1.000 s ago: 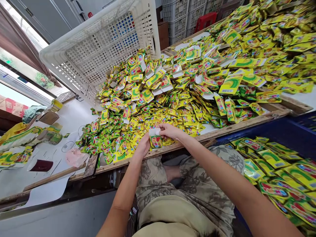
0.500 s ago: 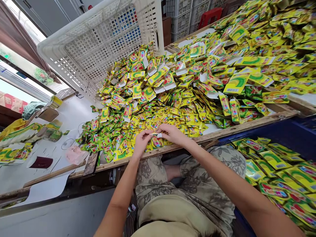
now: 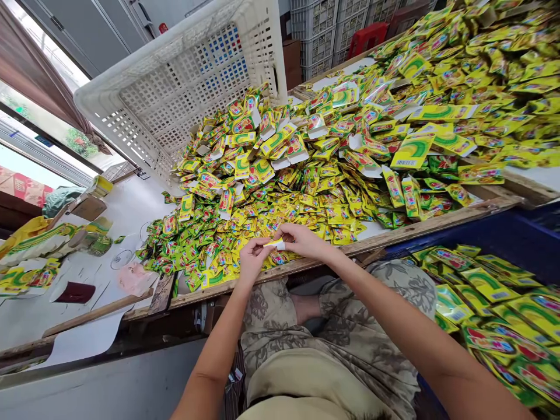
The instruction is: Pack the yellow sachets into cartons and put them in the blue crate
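Observation:
Near the table's front edge, my left hand and my right hand meet over a small yellow carton. The fingers of both hands are closed on its ends, and they partly cover it. A white wrap shows around a finger of my right hand. Just beyond and below the hands spread small yellow sachets, with green sachets to the left. Small printed cartons, several with white flaps standing open, lie heaped on the sachets.
A white plastic basket lies tipped behind the heap. A wooden rail edges the table. Flat-looking yellow packs fill a blue bin at lower right. A dark red cup and pink paper lie at left. Grey crates stand behind.
The carton has turned in my fingers: its printed red and green face showed before, and now a yellow side shows. Both hands stay in nearly the same place. The view has shifted slightly.

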Motion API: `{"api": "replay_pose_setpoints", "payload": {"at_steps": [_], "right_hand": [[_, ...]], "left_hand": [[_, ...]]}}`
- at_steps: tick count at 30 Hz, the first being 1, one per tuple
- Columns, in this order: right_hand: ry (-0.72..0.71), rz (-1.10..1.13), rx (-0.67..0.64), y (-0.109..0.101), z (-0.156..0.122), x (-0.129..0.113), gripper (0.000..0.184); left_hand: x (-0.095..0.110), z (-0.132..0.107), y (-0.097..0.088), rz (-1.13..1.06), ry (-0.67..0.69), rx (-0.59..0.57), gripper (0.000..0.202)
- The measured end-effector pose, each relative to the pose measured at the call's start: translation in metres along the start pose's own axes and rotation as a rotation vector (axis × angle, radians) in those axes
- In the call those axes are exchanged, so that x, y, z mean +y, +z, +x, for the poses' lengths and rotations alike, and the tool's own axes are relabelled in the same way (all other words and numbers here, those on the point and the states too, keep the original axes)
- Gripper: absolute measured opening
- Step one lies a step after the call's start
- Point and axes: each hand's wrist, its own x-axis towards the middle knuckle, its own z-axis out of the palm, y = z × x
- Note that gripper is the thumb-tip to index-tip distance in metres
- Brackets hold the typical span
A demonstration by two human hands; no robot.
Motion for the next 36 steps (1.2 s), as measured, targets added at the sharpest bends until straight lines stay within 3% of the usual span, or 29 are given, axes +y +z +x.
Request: {"api": "replay_pose_setpoints", "payload": {"at_steps": [8, 15, 18, 24, 36], "right_hand": [[0.107, 0.089, 0.063, 0.004, 0.010, 0.005, 0.012], [0.019, 0.043, -0.026, -0.005, -0.003, 0.006, 0.019], [-0.007, 0.041, -0.014, -0.003, -0.009, 0.009, 0.026], [-0.027, -0.038, 0.123, 0.006, -0.012, 0.010, 0.024], [-0.111, -0.122, 0.144, 0.015, -0.018, 0.013, 0.019]], "left_hand": [[0.006, 0.008, 0.002, 0.013, -0.073, 0.045, 0.021], [-0.006, 0.002, -0.013, -0.001, -0.023, -0.098, 0.028], [-0.011, 0.000, -0.011, -0.036, -0.016, -0.065, 0.034], [-0.011, 0.002, -0.004, -0.056, 0.065, -0.024, 0.020], [-0.008, 0.003, -0.007, 0.021, 0.070, -0.054, 0.021]]}}
